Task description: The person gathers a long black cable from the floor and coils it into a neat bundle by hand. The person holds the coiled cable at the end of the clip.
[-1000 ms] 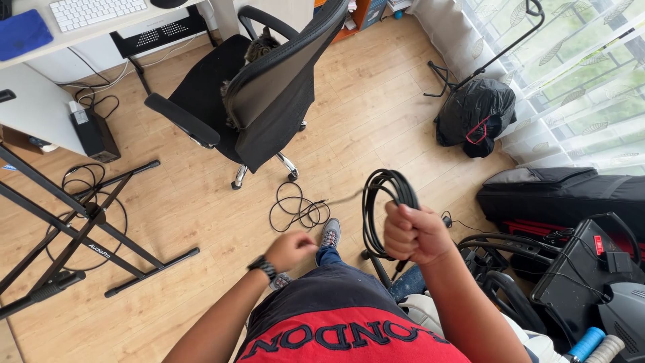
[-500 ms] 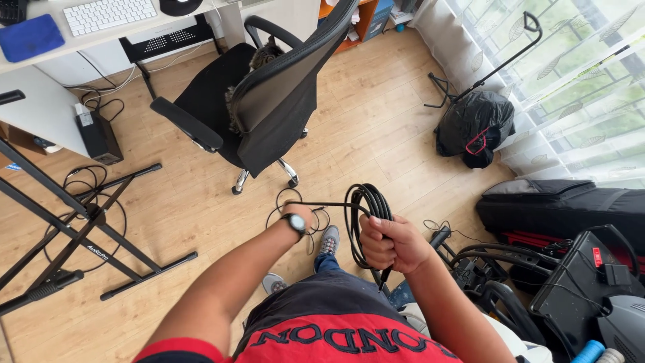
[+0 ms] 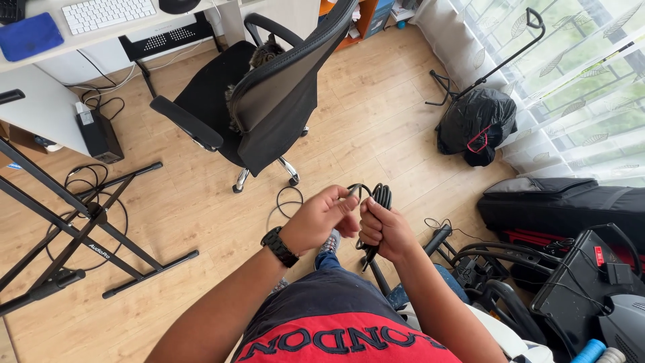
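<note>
My right hand [image 3: 383, 228] is closed around a coil of black cable [image 3: 380, 197], held upright in front of my chest. Beside it, my left hand [image 3: 321, 216], with a black watch on the wrist, pinches a strand of the same cable at the top of the coil. The two hands nearly touch. A last loose loop of the cable [image 3: 282, 202] lies on the wooden floor just beyond my left hand.
A black office chair [image 3: 259, 101] stands ahead, a black folding stand [image 3: 80, 222] to the left, a desk with a white keyboard [image 3: 101, 12] at the top left. A black bag [image 3: 476, 124], a long black case [image 3: 564, 198] and other black gear crowd the right.
My left hand pulled cable up from the floor and brought it to the coil. The loose loops on the floor have shrunk. The coil has dropped lower and closer to my body.
</note>
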